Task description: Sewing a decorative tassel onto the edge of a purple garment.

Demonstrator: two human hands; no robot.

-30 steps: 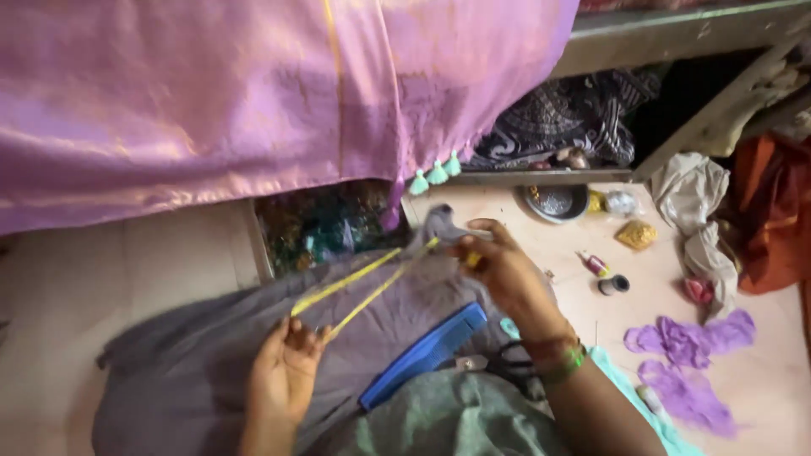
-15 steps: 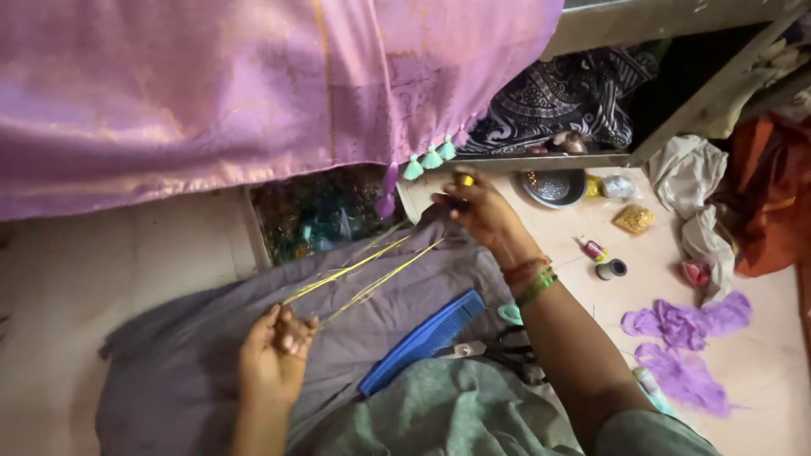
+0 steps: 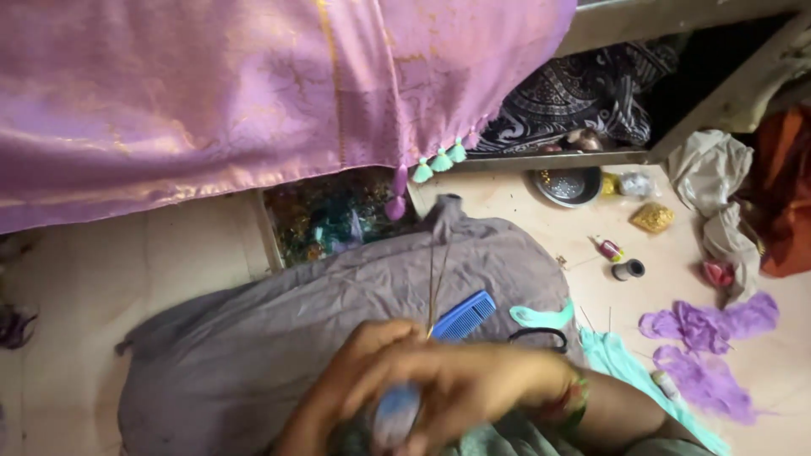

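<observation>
Here, both hands [image 3: 422, 380], blurred together at six o'clock, pinch yellow threads [image 3: 436, 283] running to twelve; green tassels [image 3: 439, 160] already hang finished, the pink edge beyond them bare.

The pink cloth [image 3: 211, 93] was silky and glossy, with gold woven lines; the grey cloth [image 3: 279, 329] looked matt and creased; the blue comb [image 3: 463, 317] was smooth plastic; the bowl [image 3: 568, 186] was shiny metal; the floor [image 3: 93, 279] was smooth, pale and matt.
</observation>
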